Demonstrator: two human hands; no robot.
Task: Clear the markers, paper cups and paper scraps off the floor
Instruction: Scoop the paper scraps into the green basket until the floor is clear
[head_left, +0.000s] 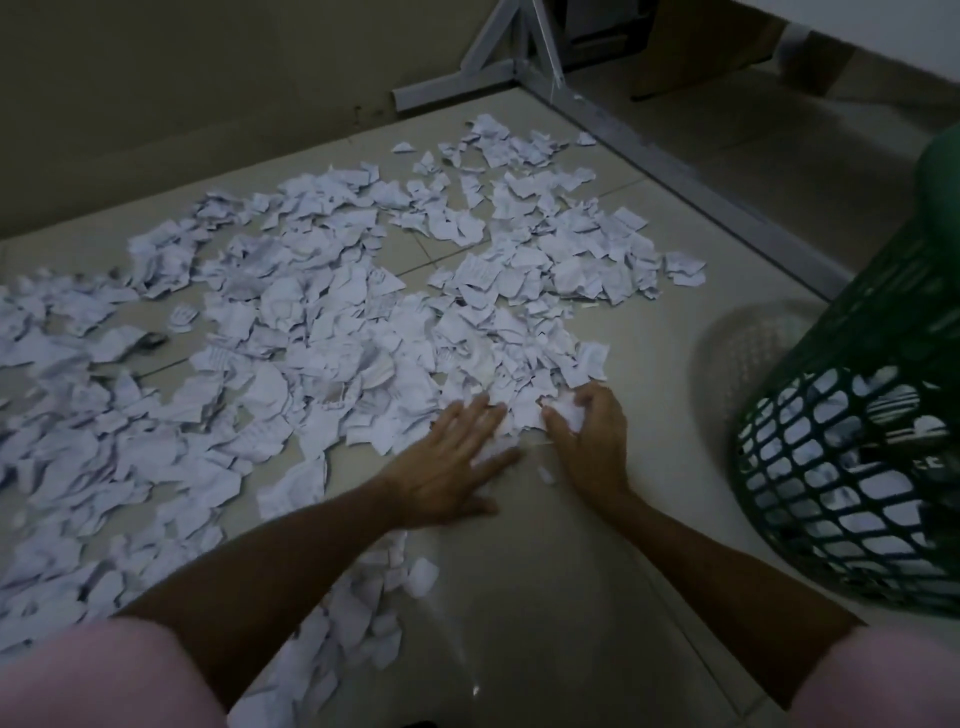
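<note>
Head view looks down on a dim tiled floor (649, 519) strewn with torn white paper scraps (322, 322), which spread from the left edge across to the middle and up toward a grey metal frame (524, 67) by the wall; a few more scraps lie between the person's forearms near the bottom. The left hand (447, 462) lies flat, palm down, fingers spread and pressing on the near edge of the heap; the right hand (589, 431), just beside it, is curled with fingers bent round a small wad of scraps, the thumb touching the paper. A green mesh basket (852, 441) stands on the floor to the right, near the right hand, with white paper showing through its holes; the dark patches inside may be other things, but the light is too poor to tell. Pink sleeves (104, 675) fill the lower corners.
</note>
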